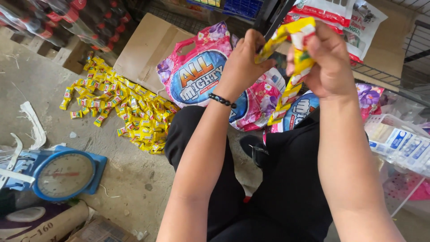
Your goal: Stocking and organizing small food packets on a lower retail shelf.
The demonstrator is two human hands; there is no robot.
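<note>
Both my hands are raised in front of me and grip one strip of small yellow sachets. My left hand, with a black bead bracelet on the wrist, pinches the top end of the strip. My right hand holds the strip just beside it, and the rest hangs down between my arms. Below and behind my hands lies a large pink and blue detergent bag on the floor.
A heap of loose yellow sachets is spread on the concrete floor at left. A blue weighing scale stands at lower left. Flattened cardboard lies behind the bags. A white basket of packets sits at right beside a wire rack.
</note>
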